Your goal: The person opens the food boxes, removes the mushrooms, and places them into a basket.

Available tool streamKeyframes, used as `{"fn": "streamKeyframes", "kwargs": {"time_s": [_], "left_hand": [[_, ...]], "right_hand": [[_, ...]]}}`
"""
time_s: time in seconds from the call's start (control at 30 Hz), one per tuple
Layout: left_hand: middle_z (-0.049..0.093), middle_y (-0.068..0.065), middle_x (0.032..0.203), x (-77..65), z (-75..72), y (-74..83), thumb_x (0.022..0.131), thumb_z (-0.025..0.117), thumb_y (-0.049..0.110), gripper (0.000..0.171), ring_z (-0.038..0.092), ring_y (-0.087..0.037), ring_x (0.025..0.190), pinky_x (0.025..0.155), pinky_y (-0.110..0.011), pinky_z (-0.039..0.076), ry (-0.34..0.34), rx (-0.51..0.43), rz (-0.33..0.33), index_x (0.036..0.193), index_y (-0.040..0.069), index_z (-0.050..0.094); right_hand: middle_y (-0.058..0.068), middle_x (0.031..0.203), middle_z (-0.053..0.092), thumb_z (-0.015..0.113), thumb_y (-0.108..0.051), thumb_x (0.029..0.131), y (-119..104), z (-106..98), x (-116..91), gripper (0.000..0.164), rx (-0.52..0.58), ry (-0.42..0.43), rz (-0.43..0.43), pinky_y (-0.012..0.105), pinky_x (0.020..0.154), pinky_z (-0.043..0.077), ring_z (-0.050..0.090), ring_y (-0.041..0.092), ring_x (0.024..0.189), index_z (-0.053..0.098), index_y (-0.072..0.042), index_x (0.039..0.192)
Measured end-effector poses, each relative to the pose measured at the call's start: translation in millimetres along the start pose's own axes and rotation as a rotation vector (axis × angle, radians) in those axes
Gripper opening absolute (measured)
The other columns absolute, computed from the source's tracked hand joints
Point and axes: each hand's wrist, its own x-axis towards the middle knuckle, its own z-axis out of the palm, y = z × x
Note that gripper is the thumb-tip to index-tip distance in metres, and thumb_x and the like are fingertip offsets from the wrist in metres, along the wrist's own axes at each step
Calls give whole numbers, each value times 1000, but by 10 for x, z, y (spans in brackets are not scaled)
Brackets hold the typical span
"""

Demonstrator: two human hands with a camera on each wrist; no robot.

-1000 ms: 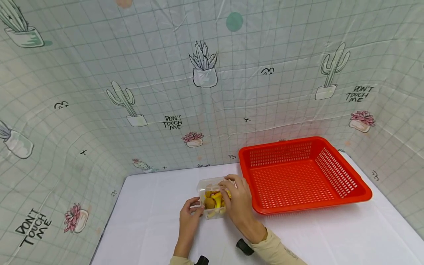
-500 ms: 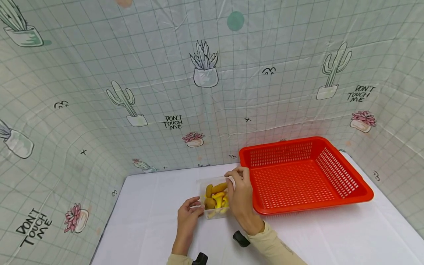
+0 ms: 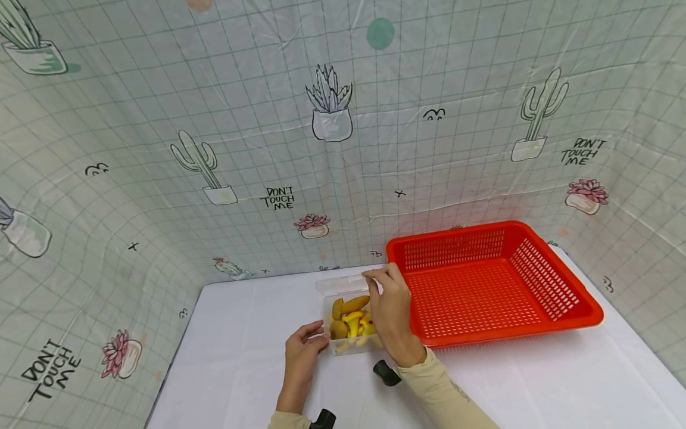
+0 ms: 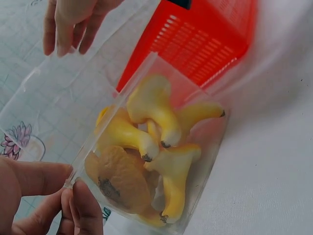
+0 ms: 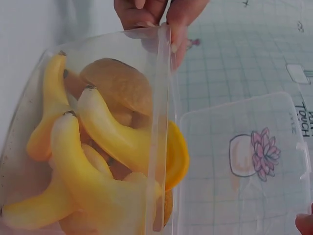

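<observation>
Box [image 3: 347, 350] 1 | lid [image 3: 340, 284] 1 | basket [image 3: 471, 292] 1 | left hand [image 3: 303, 351] pinching box | right hand [image 3: 393, 307] pinching lid

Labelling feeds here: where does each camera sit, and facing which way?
Head: on the head, facing forward and down at clear box and red basket; left hand, right hand and sleeves show.
Left wrist: on that wrist, facing the box's side; both hands show.
Right wrist: on that wrist, facing box and lid; parts of both hands show.
Wrist views share yellow mushrooms.
</observation>
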Motion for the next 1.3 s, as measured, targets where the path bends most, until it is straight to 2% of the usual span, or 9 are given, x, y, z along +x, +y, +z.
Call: {"fn": "streamKeyframes", "kwargs": {"time_s": [0.17, 0.23, 0.37, 0.53, 0.83, 1.03, 1.17, 1.3], "left_hand": [[65, -14, 108, -18, 2, 8, 90, 72, -8, 39, 65, -10, 81, 73, -18, 60, 4, -13, 1, 127, -17, 64], [65, -14, 108, -19, 0, 9, 90, 72, -8, 39, 65, -10, 81, 73, -18, 60, -1, -13, 2, 127, -18, 64], [65, -14, 109, -24, -12, 16, 90, 71, -9, 40, 65, -10, 81, 73, -18, 60, -7, -19, -3, 128, -18, 64], [66, -15, 113, -23, -23, 17, 90, 70, -8, 42, 66, -9, 82, 74, -18, 59, -22, -28, -14, 130, -18, 63], [66, -16, 114, 3, -27, -1, 90, 70, -8, 43, 67, -9, 84, 75, -18, 59, -29, -18, -25, 132, -17, 63], [67, -14, 114, -30, -32, 22, 90, 72, -5, 45, 67, -8, 84, 75, -17, 59, -19, -26, -26, 133, -15, 64], [67, -16, 114, -24, -26, 14, 90, 72, -5, 46, 67, -7, 84, 76, -17, 59, -17, -39, -27, 134, -15, 63], [66, -17, 116, -16, -25, 1, 91, 72, -5, 46, 66, -7, 85, 75, -17, 59, -10, -33, -30, 135, -15, 63]], "right_hand": [[13, 96, 65, 78, 18, 84, -17, -6, 21, 19, -15, -22, 13, 43, 77, 65, 71, 29, 86, 82, 2, 94], [14, 100, 66, 75, 20, 84, -35, -14, 28, 24, -21, -52, 26, 44, 79, 66, 72, 31, 89, 82, 3, 99], [19, 116, 68, 73, 21, 85, -80, -29, 40, 34, -40, -139, 47, 46, 90, 63, 72, 37, 106, 78, 6, 115], [23, 138, 63, 72, 19, 86, -85, -15, 41, 45, -71, -219, 65, 50, 101, 57, 65, 41, 126, 70, 7, 130], [23, 156, 52, 71, 12, 91, -25, 5, 57, 58, -64, -302, 86, 57, 111, 49, 53, 44, 139, 55, 7, 146], [21, 163, 44, 70, 9, 92, 18, -4, 76, 62, -21, -370, 118, 59, 116, 44, 48, 44, 144, 50, 6, 150], [20, 164, 43, 70, 12, 91, 53, -45, 44, 63, 7, -370, 101, 59, 119, 39, 46, 44, 146, 51, 6, 150], [20, 163, 45, 71, 16, 87, 63, -107, -42, 63, 20, -351, 63, 59, 119, 40, 47, 43, 145, 54, 7, 147]]}}
